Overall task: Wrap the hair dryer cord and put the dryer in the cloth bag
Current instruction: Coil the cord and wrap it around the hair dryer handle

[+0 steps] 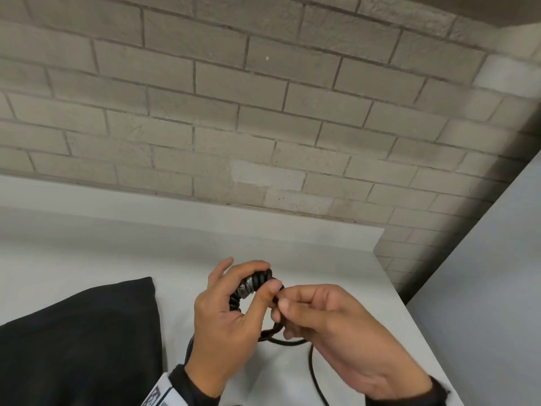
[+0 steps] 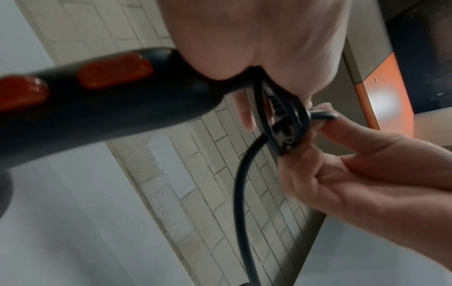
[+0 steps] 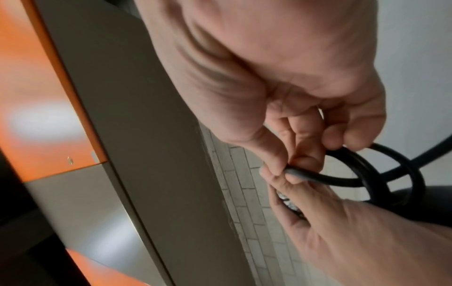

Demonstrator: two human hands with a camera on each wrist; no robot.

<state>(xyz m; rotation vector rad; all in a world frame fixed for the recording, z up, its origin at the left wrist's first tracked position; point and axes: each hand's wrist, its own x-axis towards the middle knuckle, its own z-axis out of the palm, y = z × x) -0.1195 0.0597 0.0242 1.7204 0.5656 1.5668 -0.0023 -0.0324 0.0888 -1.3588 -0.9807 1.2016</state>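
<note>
My left hand [image 1: 265,277] grips the end of the black hair dryer handle [image 2: 110,100], which carries two orange buttons [image 2: 115,70]. Several turns of black cord [image 1: 251,284] are wound there, under my left thumb and fingers. Just to the right, my right hand [image 1: 281,308] pinches the cord between thumb and forefinger. The pinch [image 3: 288,170] shows in the right wrist view, with a cord loop [image 3: 367,170] beside it. Loose cord [image 1: 313,367] trails down toward me. The black cloth bag [image 1: 82,341] lies flat on the table at the left. The dryer's body is hidden.
A white table [image 1: 322,253] runs up to a grey brick wall [image 1: 234,112]. A pale panel [image 1: 497,273] stands at the right beyond the table's edge. An orange and grey cabinet [image 2: 386,96] shows in both wrist views.
</note>
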